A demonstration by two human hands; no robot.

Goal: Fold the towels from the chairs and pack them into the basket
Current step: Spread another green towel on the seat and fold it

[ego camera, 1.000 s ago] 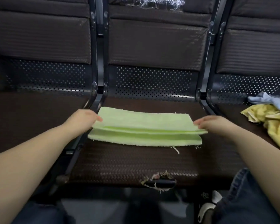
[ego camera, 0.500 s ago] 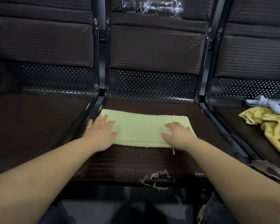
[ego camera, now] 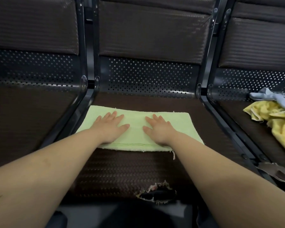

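A light green towel (ego camera: 135,116), folded into a long flat rectangle, lies on the middle chair seat (ego camera: 122,170). My left hand (ego camera: 110,127) lies flat on its left half with fingers spread. Flat on the towel's right half is my right hand (ego camera: 158,129), fingers straight too. Both palms press down near the towel's front edge. On the right chair seat a crumpled yellow towel (ego camera: 276,122) lies in a heap, with a pale blue-grey towel (ego camera: 270,97) behind it. No basket is in view.
Three dark brown seats stand in a row, split by black metal frame bars (ego camera: 220,122). The middle seat's front edge has a torn hole (ego camera: 156,193). The right seat's front corner is torn as well (ego camera: 276,173). The left seat (ego camera: 23,120) holds nothing.
The top layer of the green towel was folded down and laid flat. Both hands then slid from its ends toward the middle and farther onto it, pressing it down.
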